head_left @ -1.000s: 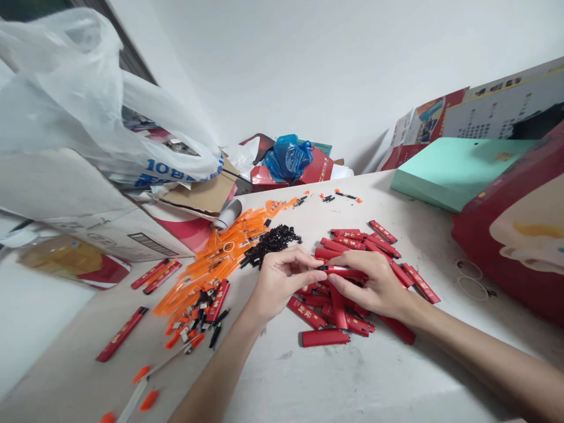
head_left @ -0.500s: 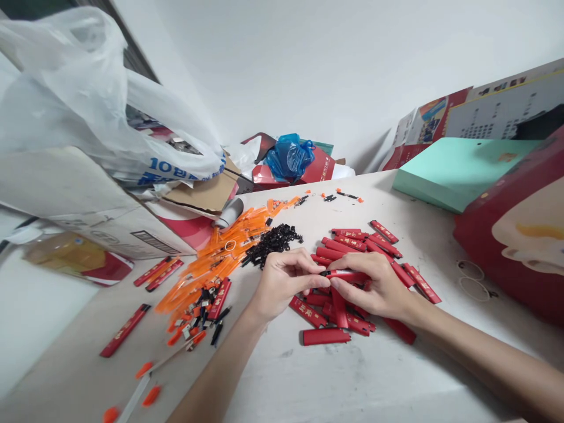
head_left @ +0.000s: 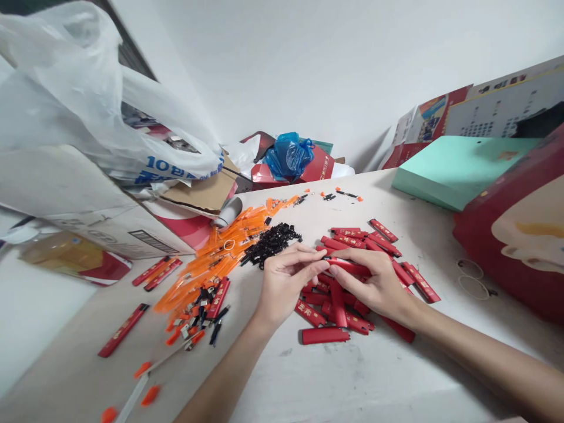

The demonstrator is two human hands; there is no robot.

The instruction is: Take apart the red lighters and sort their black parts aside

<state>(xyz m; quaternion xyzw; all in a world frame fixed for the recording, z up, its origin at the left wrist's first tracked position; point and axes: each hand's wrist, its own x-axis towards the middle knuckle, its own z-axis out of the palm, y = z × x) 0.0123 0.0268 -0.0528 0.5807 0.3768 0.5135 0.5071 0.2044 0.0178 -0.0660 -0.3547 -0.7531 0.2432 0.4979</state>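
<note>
Both hands have risen a little since the earlier frame, so the red casing [head_left: 348, 265] they share now sits higher above the heap of red casings [head_left: 352, 282], and its left end has swung slightly away from the person. That casing lies nearly level, just above the near half of the heap, and it seems to be held so because each hand works one end of it. The right hand [head_left: 376, 285] is curled around its right part, thumb beneath and fingers [head_left: 352, 255] folded over the top, gripping it firmly. The left hand [head_left: 286, 279] is closed in a pinch at the casing's left tip, thumb and forefinger meeting there; whether a small black piece sits between them cannot be told. Left of the heap, close by the left hand, lies a mound of small black parts [head_left: 272, 242], and beyond it a spread of orange strips [head_left: 220, 258], probably kept within easy reach. One finished-looking casing [head_left: 325, 335] rests alone on the counter [head_left: 330, 382] at the heap's near edge. Right of the heap stand a mint-green box [head_left: 453, 170] and a red box [head_left: 515, 229].
</note>
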